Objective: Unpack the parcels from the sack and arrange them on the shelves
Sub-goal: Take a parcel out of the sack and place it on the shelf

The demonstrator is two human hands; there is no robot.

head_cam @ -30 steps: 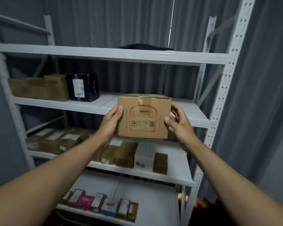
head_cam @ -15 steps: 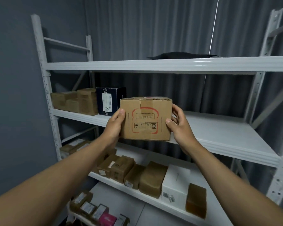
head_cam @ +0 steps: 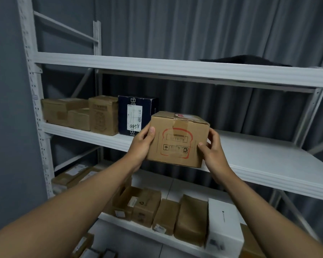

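Note:
A brown cardboard box (head_cam: 177, 140) with a red bread-shaped print and tape on top is held between both hands at the front edge of the middle shelf (head_cam: 268, 161). My left hand (head_cam: 141, 146) grips its left side, thumb on the front face. My right hand (head_cam: 213, 151) grips its right side. The box sits just right of a dark blue box (head_cam: 134, 114) with a white label. The box's underside is hidden, so I cannot tell whether it touches the shelf. The sack is not in view.
Brown parcels (head_cam: 76, 112) line the middle shelf's left end. The lower shelf (head_cam: 138, 228) holds several brown parcels and a white box (head_cam: 224, 224). A dark flat item (head_cam: 246, 60) lies on the top shelf. White uprights (head_cam: 34, 101) frame the rack's left side.
The view swung left and closer to the rack. The box, held in both hands, moved toward the middle shelf, next to the dark blue box.

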